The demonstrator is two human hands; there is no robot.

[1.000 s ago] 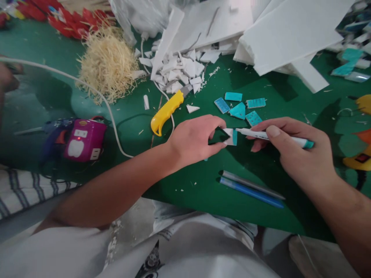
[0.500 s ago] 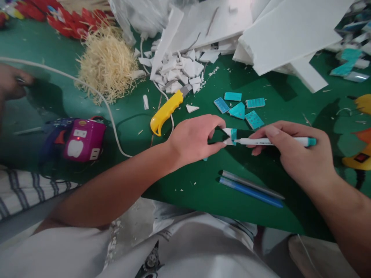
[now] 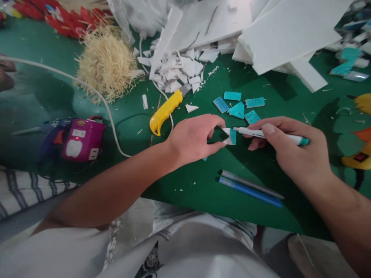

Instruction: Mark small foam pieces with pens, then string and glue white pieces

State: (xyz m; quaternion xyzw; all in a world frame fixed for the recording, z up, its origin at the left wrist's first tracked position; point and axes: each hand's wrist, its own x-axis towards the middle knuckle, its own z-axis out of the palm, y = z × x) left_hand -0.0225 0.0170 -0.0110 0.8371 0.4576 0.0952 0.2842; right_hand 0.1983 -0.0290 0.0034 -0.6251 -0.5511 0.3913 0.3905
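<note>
Between thumb and forefinger, my left hand (image 3: 197, 136) pinches a small white piece (image 3: 231, 137) with a teal band on its right side. My right hand (image 3: 295, 144) grips a white marker (image 3: 261, 133) with a teal end, its tip touching the upper part of that piece. Just beyond lie several teal pieces, among them a plain rectangle (image 3: 232, 95), a striped one (image 3: 255, 102) and a dotted one (image 3: 252, 117). A blue pen (image 3: 251, 192) and a grey pen (image 3: 252, 184) rest below my hands.
A yellow cutter (image 3: 166, 112) lies beyond my left wrist, near white foam scraps (image 3: 179, 69). Large foam sheets (image 3: 290, 36) stand at the back. To the left are straw (image 3: 107, 63), a white cable (image 3: 108, 108), a magenta power box (image 3: 84, 139) and another person's hand (image 3: 6, 73).
The marker tip has moved up along the piece, and its teal end has shifted left with my right hand. The other person's hand has moved left, partly out of view.
</note>
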